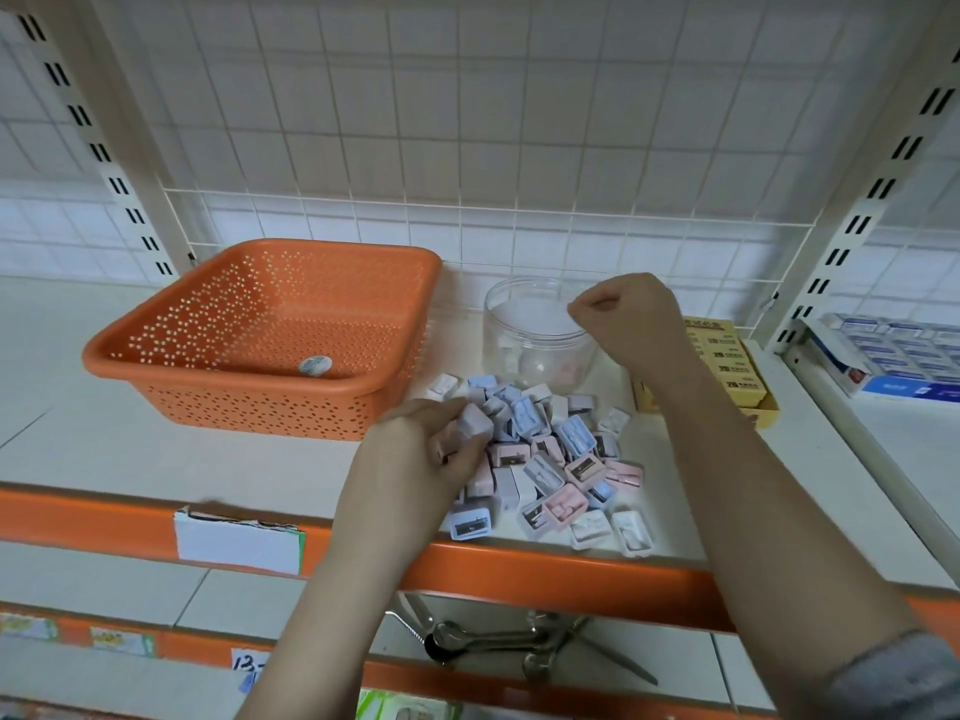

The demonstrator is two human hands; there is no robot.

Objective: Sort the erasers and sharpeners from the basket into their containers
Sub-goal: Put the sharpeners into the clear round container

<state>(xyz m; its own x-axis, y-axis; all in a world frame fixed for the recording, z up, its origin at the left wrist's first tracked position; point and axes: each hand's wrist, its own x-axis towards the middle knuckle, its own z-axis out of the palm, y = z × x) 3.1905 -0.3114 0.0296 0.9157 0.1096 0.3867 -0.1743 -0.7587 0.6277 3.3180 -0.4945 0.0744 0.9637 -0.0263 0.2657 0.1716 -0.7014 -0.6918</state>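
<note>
My left hand (pixel 415 449) pinches a lilac sharpener (pixel 477 421) from the pile (pixel 550 459), my curled right hand (pixel 626 309) hovers over the jar (pixel 511 330) at twelve o'clock, so I should drop each piece squarely inside.

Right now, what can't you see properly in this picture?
- Right hand over the clear jar, head view: curled fingers hide whether it holds anything.
- Jar contents: blurred through the plastic.
- Yellow box: partly behind the right arm.
- Round eraser in the orange basket: print too small.
</note>
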